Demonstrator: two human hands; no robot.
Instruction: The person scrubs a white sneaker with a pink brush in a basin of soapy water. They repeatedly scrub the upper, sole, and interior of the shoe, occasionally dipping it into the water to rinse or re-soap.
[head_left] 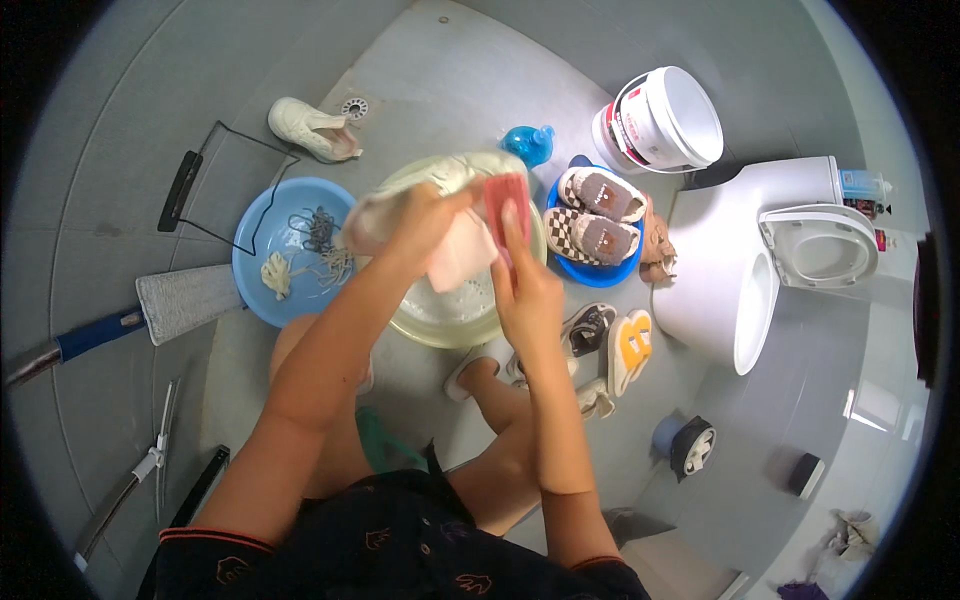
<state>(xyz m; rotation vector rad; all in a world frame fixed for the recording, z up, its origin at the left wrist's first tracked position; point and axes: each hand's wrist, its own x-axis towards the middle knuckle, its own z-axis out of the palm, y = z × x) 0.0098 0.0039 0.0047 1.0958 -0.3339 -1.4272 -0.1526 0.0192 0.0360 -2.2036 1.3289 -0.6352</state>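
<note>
My left hand (425, 222) grips a pale cream shoe (450, 178) and holds it over a light yellow basin (440, 325) with soapy water. My right hand (525, 285) holds a pink scrub brush (507, 195) pressed against the shoe's side. A pale insole or flap (462, 255) hangs down from the shoe between my hands. Both forearms reach up from the lower edge, above my bent knees.
A blue basin (255, 275) at the left holds laces and an insole. A second blue basin (590, 272) at the right holds checkered shoes. Around lie a white shoe (312, 130), blue bottle (528, 145), white bucket (665, 120), toilet (745, 260), mop (185, 300), floor drain (354, 107), sandals (628, 350).
</note>
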